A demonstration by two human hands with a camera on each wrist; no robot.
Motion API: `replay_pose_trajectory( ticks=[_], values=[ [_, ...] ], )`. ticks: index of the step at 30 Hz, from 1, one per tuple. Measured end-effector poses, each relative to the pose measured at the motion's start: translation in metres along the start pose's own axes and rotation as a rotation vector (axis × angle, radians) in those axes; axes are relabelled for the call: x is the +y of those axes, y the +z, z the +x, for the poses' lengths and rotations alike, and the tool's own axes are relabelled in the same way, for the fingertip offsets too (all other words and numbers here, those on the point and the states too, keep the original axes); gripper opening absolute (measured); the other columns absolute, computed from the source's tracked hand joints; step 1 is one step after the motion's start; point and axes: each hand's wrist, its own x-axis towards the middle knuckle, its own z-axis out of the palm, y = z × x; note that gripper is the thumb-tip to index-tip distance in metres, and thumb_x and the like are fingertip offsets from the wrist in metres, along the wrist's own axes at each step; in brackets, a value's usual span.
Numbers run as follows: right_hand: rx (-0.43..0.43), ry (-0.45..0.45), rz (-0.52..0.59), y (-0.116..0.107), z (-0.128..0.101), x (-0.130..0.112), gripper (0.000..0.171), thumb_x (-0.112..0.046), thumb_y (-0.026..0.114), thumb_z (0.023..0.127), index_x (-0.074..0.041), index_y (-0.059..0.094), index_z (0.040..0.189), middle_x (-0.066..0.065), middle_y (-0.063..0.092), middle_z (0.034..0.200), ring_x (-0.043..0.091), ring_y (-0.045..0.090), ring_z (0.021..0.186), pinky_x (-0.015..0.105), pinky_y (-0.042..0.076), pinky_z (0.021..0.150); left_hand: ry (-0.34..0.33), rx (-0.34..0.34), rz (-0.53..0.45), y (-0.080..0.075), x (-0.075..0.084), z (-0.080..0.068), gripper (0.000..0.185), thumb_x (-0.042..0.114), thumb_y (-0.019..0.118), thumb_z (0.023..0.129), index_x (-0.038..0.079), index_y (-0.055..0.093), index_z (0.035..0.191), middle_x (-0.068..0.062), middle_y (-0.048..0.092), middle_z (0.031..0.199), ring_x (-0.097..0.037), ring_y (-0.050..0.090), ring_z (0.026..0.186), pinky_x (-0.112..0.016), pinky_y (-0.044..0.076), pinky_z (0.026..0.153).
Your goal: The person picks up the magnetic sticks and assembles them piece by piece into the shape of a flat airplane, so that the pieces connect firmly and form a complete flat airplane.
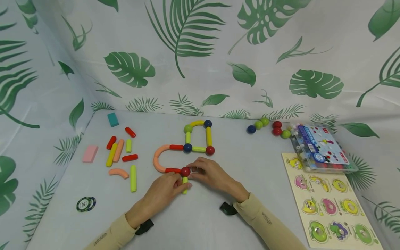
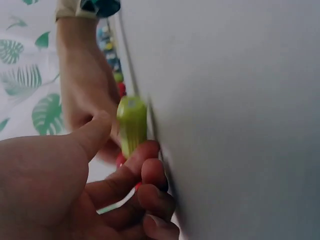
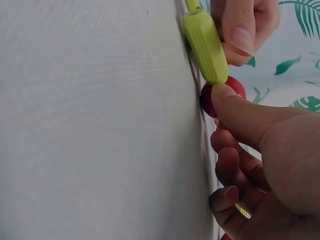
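A lime green stick point(image 1: 185, 185) lies on the table, its far end against a red ball point(image 1: 185, 171). My right hand point(image 1: 212, 173) pinches that ball between thumb and index finger; in the right wrist view the thumb presses on the ball point(image 3: 240, 87) beside the stick point(image 3: 206, 45). My left hand point(image 1: 164, 191) is over the stick, thumb held a little apart from it. In the left wrist view its fingers are loosely bent around the stick point(image 2: 132, 122). A red stick point(image 1: 173, 170) joins the ball to curved peach pieces point(image 1: 157, 158), leading round to another red stick point(image 1: 176, 147).
A closed loop of sticks with a dark blue ball point(image 1: 188, 148) lies beyond. Loose sticks point(image 1: 133, 178), a pink block point(image 1: 90, 153), a teal block point(image 1: 113, 119) and poker chips point(image 1: 85, 204) lie left. Right are loose balls point(image 1: 276, 131), a plastic box point(image 1: 325, 146) and a fruit puzzle board point(image 1: 322, 187).
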Motion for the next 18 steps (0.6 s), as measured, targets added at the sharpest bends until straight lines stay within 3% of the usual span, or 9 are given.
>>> replay_pose_trajectory(
  ticks=[3, 6, 8, 11, 14, 18],
  values=[
    [-0.004, 0.003, 0.003, 0.0, 0.0, 0.0, 0.035, -0.026, 0.078, 0.091, -0.014, 0.073, 0.122, -0.003, 0.067, 0.099, 0.01, 0.059, 0.087, 0.022, 0.051, 0.076, 0.03, 0.048, -0.005, -0.012, -0.005, 0.001, 0.026, 0.039, 0.073, 0.093, 0.022, 0.061, 0.078, 0.01, 0.046, 0.069, -0.004, 0.044, 0.062, -0.019, 0.035, 0.055],
    [-0.008, 0.013, 0.006, 0.0, 0.0, -0.001, 0.034, -0.026, 0.078, 0.091, -0.014, 0.073, 0.122, -0.004, 0.066, 0.099, 0.009, 0.059, 0.086, 0.021, 0.051, 0.075, 0.124, 0.137, 0.041, -0.026, -0.015, 0.003, 0.017, 0.027, 0.079, 0.089, 0.017, 0.066, 0.089, 0.006, 0.053, 0.08, -0.005, 0.047, 0.071, -0.02, 0.043, 0.061],
    [-0.012, 0.022, 0.003, 0.0, 0.0, -0.001, 0.033, -0.027, 0.078, 0.09, -0.015, 0.073, 0.121, -0.005, 0.066, 0.099, 0.008, 0.058, 0.085, 0.021, 0.051, 0.074, 0.179, 0.175, 0.089, -0.033, -0.022, 0.005, 0.023, 0.022, 0.084, 0.084, 0.013, 0.069, 0.099, 0.003, 0.057, 0.09, -0.007, 0.049, 0.08, -0.022, 0.047, 0.068],
    [-0.017, 0.03, 0.006, -0.001, 0.0, 0.0, 0.033, -0.025, 0.078, 0.09, -0.015, 0.073, 0.12, -0.006, 0.066, 0.099, 0.006, 0.057, 0.085, 0.021, 0.051, 0.075, 0.214, 0.167, 0.158, -0.039, -0.031, 0.008, 0.032, 0.019, 0.088, 0.08, 0.011, 0.073, 0.107, 0.0, 0.061, 0.101, -0.01, 0.051, 0.088, -0.026, 0.049, 0.073],
    [0.006, 0.044, 0.013, -0.004, -0.002, 0.001, 0.03, -0.023, 0.078, 0.09, -0.016, 0.073, 0.119, -0.008, 0.065, 0.098, 0.006, 0.057, 0.084, 0.021, 0.052, 0.074, 0.211, 0.132, 0.199, -0.041, -0.038, 0.01, 0.03, 0.017, 0.087, 0.08, 0.011, 0.075, 0.106, 0.0, 0.064, 0.101, -0.012, 0.053, 0.09, -0.028, 0.05, 0.075],
    [0.162, 0.086, -0.021, -0.014, -0.004, 0.006, 0.022, -0.019, 0.078, 0.091, -0.014, 0.072, 0.112, -0.008, 0.063, 0.092, 0.007, 0.054, 0.079, 0.021, 0.049, 0.07, 0.195, 0.112, 0.209, -0.04, -0.043, 0.011, 0.026, 0.017, 0.086, 0.081, 0.012, 0.076, 0.105, 0.002, 0.064, 0.098, -0.012, 0.054, 0.089, -0.028, 0.052, 0.076]
  ],
)
